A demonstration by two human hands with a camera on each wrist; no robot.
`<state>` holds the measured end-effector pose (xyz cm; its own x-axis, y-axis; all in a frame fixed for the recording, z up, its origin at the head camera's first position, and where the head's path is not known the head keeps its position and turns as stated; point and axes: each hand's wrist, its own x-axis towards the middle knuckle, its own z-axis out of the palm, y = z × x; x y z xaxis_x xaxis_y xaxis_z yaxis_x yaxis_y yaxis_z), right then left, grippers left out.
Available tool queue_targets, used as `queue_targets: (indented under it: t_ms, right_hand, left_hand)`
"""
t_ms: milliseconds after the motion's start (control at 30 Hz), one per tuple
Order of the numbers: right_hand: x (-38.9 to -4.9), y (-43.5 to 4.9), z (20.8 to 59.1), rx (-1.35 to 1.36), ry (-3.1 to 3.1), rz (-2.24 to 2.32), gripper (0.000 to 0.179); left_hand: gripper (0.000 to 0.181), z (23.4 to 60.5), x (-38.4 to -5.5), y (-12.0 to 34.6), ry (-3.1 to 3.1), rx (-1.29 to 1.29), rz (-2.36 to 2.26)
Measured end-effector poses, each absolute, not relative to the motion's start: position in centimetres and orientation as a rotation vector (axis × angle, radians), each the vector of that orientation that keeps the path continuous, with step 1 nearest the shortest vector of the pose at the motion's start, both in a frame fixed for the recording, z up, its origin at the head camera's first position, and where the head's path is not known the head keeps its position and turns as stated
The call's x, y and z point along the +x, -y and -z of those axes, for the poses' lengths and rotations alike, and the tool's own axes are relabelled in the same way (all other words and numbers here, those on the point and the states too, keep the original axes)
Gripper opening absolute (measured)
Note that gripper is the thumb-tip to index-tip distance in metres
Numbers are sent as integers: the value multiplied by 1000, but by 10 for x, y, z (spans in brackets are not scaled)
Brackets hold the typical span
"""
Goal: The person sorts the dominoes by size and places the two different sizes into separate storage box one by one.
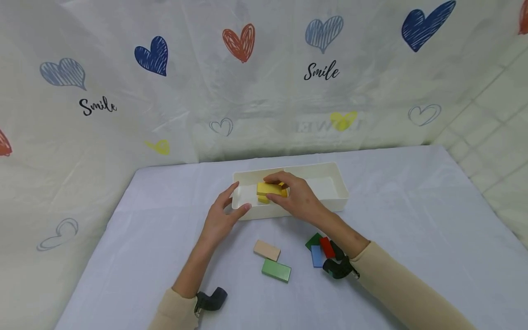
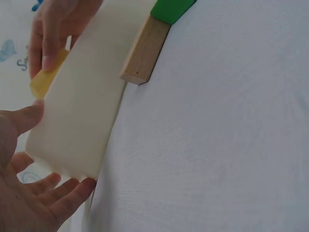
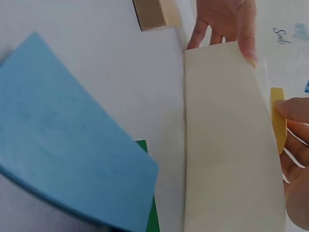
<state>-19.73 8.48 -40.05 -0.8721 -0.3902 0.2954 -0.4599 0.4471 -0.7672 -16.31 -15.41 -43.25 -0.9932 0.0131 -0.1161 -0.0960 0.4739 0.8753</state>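
A long white box (image 1: pixel 326 183) lies across the far part of the table. My left hand (image 1: pixel 220 217) holds its left end, the thumb at the near rim and the fingers against the end wall. Over the box's left half, my right hand (image 1: pixel 299 195) pinches a yellow block (image 1: pixel 268 189) between thumb and fingers. Another yellow piece (image 1: pixel 262 199) shows just below it, inside the box. In the right wrist view, the pinched yellow block (image 3: pixel 278 121) stands partly above the rim; the box wall hides the inside.
On the cloth before the box lie a tan wooden block (image 1: pixel 266 250) and a light green block (image 1: pixel 276 270). Under the right forearm are a blue block (image 1: pixel 316 256), a red block (image 1: pixel 327 247) and a dark green block (image 1: pixel 314 241). A printed curtain (image 1: pixel 264 91) hangs behind the table.
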Motion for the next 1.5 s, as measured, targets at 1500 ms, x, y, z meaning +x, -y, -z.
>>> queue_targets:
  t_ms: [1500]
  right_hand:
    - [-201, -83, 403, 791, 2689, -1402, 40]
  left_hand:
    - [75, 430, -164, 153, -2599, -63, -1577]
